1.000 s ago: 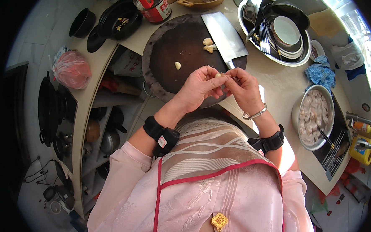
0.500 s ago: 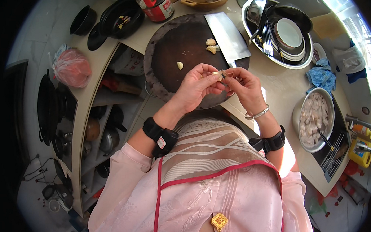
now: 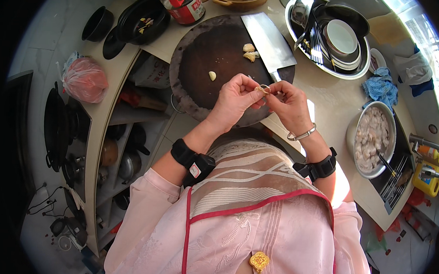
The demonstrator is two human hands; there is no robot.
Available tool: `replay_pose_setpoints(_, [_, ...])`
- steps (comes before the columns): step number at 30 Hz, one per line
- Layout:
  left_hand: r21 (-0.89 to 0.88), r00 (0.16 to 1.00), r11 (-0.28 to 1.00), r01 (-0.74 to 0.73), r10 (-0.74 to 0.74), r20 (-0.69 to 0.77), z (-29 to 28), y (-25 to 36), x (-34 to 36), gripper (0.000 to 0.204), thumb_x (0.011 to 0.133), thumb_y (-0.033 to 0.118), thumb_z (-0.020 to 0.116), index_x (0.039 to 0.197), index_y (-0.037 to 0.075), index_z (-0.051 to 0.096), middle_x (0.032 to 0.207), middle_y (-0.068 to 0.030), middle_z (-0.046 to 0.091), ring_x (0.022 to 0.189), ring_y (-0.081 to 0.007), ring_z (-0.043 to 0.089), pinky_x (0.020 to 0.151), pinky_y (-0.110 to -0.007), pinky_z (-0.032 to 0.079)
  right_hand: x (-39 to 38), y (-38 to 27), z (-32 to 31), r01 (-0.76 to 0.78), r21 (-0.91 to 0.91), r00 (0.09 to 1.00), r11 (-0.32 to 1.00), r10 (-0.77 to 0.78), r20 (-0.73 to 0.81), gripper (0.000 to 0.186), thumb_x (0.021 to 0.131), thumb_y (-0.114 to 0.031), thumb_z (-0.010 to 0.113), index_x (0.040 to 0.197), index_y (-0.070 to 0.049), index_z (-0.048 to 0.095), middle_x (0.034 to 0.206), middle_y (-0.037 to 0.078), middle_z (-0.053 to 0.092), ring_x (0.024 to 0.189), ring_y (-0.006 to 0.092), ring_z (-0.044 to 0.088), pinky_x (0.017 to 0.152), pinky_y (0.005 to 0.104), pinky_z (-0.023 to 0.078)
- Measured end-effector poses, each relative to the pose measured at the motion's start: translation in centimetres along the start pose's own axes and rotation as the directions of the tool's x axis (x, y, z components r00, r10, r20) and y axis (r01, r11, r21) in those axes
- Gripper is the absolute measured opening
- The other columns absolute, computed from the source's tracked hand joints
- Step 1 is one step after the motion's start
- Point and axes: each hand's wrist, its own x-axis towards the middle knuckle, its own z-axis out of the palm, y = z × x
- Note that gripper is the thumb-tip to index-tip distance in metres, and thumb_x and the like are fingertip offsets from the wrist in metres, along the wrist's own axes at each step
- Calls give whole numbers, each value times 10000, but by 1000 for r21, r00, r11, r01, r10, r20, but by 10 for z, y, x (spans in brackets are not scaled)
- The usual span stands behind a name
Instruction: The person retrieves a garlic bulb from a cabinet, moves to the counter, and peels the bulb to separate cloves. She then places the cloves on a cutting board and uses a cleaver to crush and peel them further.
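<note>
Head view, single entry: your left hand (image 3: 236, 95) and right hand (image 3: 288, 103) meet over the near edge of the round dark chopping board (image 3: 202, 81), fingers pinched narrow on one small pale garlic clove (image 3: 262, 89) held between them, clear of the board. On the board: one peeled clove (image 3: 212, 75) near its middle, two more cloves (image 3: 249, 51) toward its far edge, and a cleaver (image 3: 270, 40) lying flat along its right side. Beyond the far edge of the counter corner: a red-lidded jar (image 3: 184, 3) and a black pan (image 3: 142, 19). Right of the board: a metal basin of stacked dishes (image 3: 332, 63), a blue cloth (image 3: 381, 88), and a bowl of pale raw meat (image 3: 370, 140). At the left edge: a pink bag (image 3: 86, 80). Step in hand, by judgement: peeling the held clove. The next move likely calls for stripping the skin loose with your fingertips, keeping both grips close.
</note>
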Motion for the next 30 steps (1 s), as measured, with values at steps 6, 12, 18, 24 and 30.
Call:
replay_pose_setpoints(6, [-7,998,999,48,-48,39,3,5,-2,143,918,113,614,1021,25,568,955,-74,653,803,-124,647,712,-244,545,-1,2,-4,-42,113,999,993,41,10,93,817,-45,621,885,18,635,682,10,614,573,45,551,504,193,425])
replay_pose_setpoints(12, [-252,955,926,281,-244,168,-1,6,-2,173,938,137,582,1067,22,581,988,-77,646,816,-137,652,762,-264,561,-1,4,-11,-114,203,992,973,99,80,78,812,-36,620,874,12,626,701,12,611,577,52,565,507,197,458])
replay_pose_setpoints(18, [-69,971,971,227,-221,89,6,-1,-3,245,920,151,619,1109,1,572,958,-73,637,784,-131,648,719,-250,558,-3,7,-11,-96,163,992,982,80,101,63,812,-41,622,851,8,614,695,12,607,581,58,563,510,204,465])
replay_pose_setpoints(24, [-50,977,981,187,-181,110,1,0,-5,203,919,92,585,1094,-5,555,967,-68,627,802,-137,644,718,-250,542,5,16,-16,-149,224,989,963,140,56,80,815,-55,621,881,-9,617,720,9,598,601,60,552,519,208,468])
replay_pose_setpoints(30, [925,975,368,-95,221,12,-38,-6,12,237,797,36,613,1029,48,564,923,-128,617,757,-277,642,662,-356,530,5,22,-28,-297,500,954,814,273,124,96,838,-58,601,923,-15,611,784,-7,588,665,60,531,594,226,467])
